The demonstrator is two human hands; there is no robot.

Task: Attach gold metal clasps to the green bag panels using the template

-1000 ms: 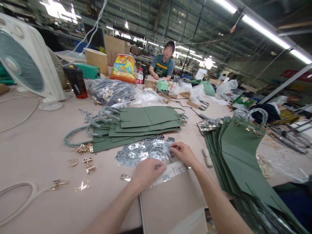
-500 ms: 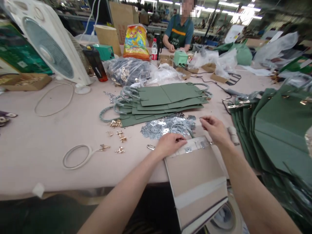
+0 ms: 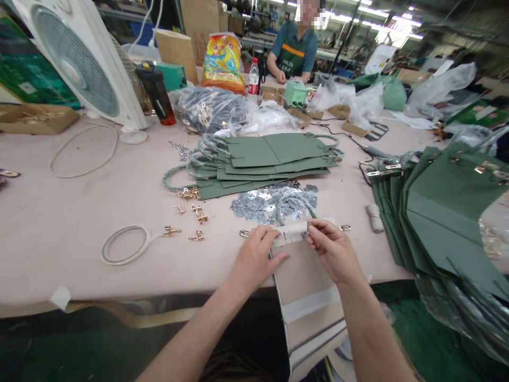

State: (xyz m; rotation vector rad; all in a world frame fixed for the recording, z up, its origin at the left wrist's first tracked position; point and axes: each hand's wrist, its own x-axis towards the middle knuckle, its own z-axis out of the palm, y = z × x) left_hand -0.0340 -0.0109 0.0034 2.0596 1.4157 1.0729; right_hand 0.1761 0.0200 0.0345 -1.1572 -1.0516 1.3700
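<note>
Work panel: the beige panel [image 3: 308, 273] lies lower centre of frame, its white strip [image 3: 294, 232] along the far edge; its near end overhangs the table edge.
Left hand: the left hand [image 3: 258, 258] rests with fingers extended and thumb spread at the panel's upper left corner, apart from the right hand and apparently steadying the panel.
Right hand: the right hand [image 3: 332, 248] has thumb and fingertips pinched on what looks like a small metal plate [image 3: 309, 227], over the white strip.
Step in hand: from where I stand, this reads as seating the plate on the strip; the fingers hide the exact contact.
Next move: it seems to call for a motionless panel, fine fingertip alignment and light downward pressure.
Plate supply: a heap of metal plates [image 3: 256, 206] lies mid-frame, just beyond the panel.
Clasps: gold clasps [image 3: 196, 236] lie left of centre.
</note>
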